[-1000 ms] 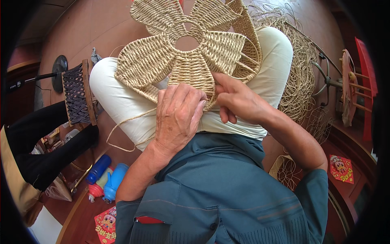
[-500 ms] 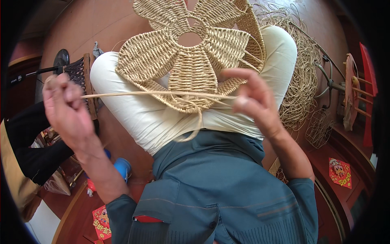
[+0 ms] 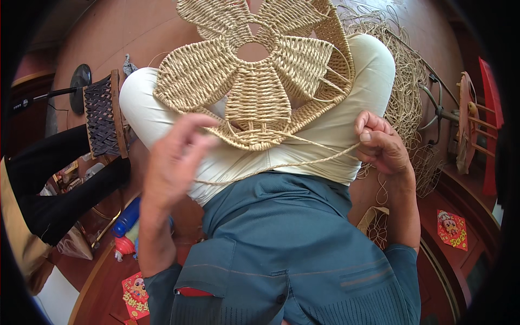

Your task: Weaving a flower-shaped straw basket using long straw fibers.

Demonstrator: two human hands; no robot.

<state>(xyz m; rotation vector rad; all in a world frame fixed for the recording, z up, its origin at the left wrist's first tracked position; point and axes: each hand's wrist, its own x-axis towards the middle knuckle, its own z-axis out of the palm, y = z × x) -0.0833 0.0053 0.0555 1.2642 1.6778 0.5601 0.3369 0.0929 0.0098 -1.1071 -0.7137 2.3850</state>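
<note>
A flower-shaped straw-cord weaving (image 3: 257, 97) with several petals and a round hole in its middle lies across my lap. Around part of it runs a woven rim (image 3: 346, 62). My right hand (image 3: 382, 141) is closed, pinching a twisted cord (image 3: 303, 162) between thumb and fingertips, right of the work. From there the cord sags across my lap toward my left hand (image 3: 179, 162). That hand is beside the weaving's lower left edge, its fingers blurred by motion, so their grip is unclear. Another strand (image 3: 311, 142) runs from the lowest petal's base toward my right hand.
A large heap of loose cord (image 3: 398, 108) lies on the floor at the right. At the left stand a stool with a dark woven seat (image 3: 102, 116) and a blue bottle (image 3: 127, 218). A rack with wooden pegs (image 3: 470, 124) stands at the far right.
The cord went from taut between both hands to slack across my lap. My left hand moved right and down toward the weaving; my right hand moved right, its fingers closing on the cord.
</note>
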